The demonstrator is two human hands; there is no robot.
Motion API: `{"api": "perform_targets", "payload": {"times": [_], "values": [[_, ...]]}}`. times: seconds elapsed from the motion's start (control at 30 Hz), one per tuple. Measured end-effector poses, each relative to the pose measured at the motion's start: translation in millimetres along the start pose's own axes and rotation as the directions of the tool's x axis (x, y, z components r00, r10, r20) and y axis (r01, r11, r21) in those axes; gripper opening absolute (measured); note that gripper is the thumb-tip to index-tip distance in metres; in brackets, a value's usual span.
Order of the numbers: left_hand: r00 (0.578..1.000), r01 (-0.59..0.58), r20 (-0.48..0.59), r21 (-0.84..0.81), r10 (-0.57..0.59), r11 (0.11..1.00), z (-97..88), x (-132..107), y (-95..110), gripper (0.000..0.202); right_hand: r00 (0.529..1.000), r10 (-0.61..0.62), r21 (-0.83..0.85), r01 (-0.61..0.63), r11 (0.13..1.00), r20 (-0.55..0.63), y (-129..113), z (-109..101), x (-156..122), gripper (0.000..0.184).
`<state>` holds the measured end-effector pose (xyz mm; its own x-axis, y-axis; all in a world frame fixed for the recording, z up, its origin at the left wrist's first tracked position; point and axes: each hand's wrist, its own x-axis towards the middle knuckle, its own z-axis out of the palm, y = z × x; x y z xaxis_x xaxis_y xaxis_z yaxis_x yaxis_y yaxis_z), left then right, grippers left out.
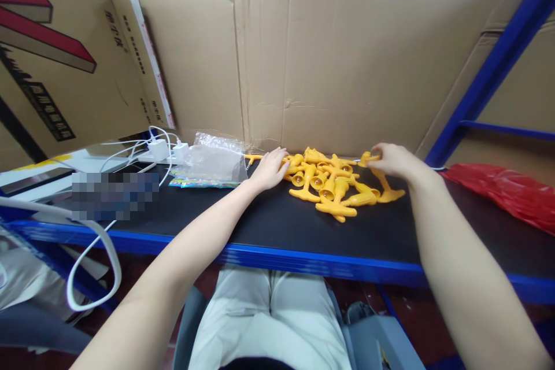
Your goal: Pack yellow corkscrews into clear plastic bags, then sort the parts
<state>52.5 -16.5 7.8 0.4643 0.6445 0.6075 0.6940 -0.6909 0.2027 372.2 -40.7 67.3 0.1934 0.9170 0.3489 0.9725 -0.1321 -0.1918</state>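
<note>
A heap of several yellow plastic trumpet-shaped toys lies on the black shelf top, close to the cardboard back wall. My left hand rests at the heap's left edge, fingers bent down onto the nearest yellow pieces. At the heap's right side, my right hand has its fingers pinched round one yellow piece. Both forearms reach in from the bottom of the view.
Clear plastic bags on a colourful printed card lie left of the heap. White chargers and cables sit further left. A red plastic bag lies at the right. Cardboard sheets wall the back; a blue shelf edge runs along the front.
</note>
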Motion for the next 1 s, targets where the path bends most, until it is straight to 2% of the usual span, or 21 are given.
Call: {"api": "perform_targets", "payload": {"times": [0.07,0.13,0.2,0.3,0.43,0.57,0.77,0.87,1.0], "values": [[0.997,-0.056,-0.063,-0.006,0.055,0.998,-5.1,0.5,6.8,0.034,0.972,-0.100,0.041,0.111,0.993,-0.214,-10.6,-8.6,-7.0,0.041],[0.990,-0.102,-0.102,-0.022,0.099,0.995,-9.2,0.3,13.4,0.035,0.897,-0.194,0.113,0.258,0.960,-0.396,-24.3,-13.4,-15.6,0.039],[0.985,-0.131,-0.116,-0.044,0.125,0.990,-12.2,-0.9,19.1,0.038,0.812,-0.269,0.194,0.419,0.887,-0.518,-39.6,-13.7,-23.6,0.035],[0.986,-0.144,-0.099,-0.064,0.137,0.988,-15.7,-3.3,25.4,0.048,0.717,-0.353,0.290,0.607,0.739,-0.602,-61.6,-6.0,-32.6,0.028],[0.995,-0.081,-0.056,-0.053,0.079,0.995,-17.6,-5.3,26.5,0.056,0.651,-0.456,0.383,0.742,0.551,-0.606,-84.7,11.6,-40.7,0.023],[0.996,-0.014,-0.090,-0.016,0.012,1.000,-16.3,-4.1,21.0,0.046,0.628,-0.516,0.458,0.778,0.430,-0.583,-98.0,24.1,-47.2,0.020],[0.982,0.082,-0.168,-0.002,-0.081,0.997,-17.6,-0.5,16.8,0.039,0.632,-0.525,0.517,0.773,0.368,-0.571,-103.2,28.5,-52.0,0.017],[0.980,0.117,-0.167,0.031,-0.111,0.993,-19.9,-0.8,16.8,0.035,0.641,-0.552,0.448,0.767,0.459,-0.533,-101.4,28.9,-50.7,0.019],[0.980,0.101,-0.179,0.078,-0.085,0.992,-20.2,-1.9,16.8,0.033,0.635,-0.644,0.228,0.765,0.603,-0.428,-93.5,30.4,-44.5,0.023]]}}
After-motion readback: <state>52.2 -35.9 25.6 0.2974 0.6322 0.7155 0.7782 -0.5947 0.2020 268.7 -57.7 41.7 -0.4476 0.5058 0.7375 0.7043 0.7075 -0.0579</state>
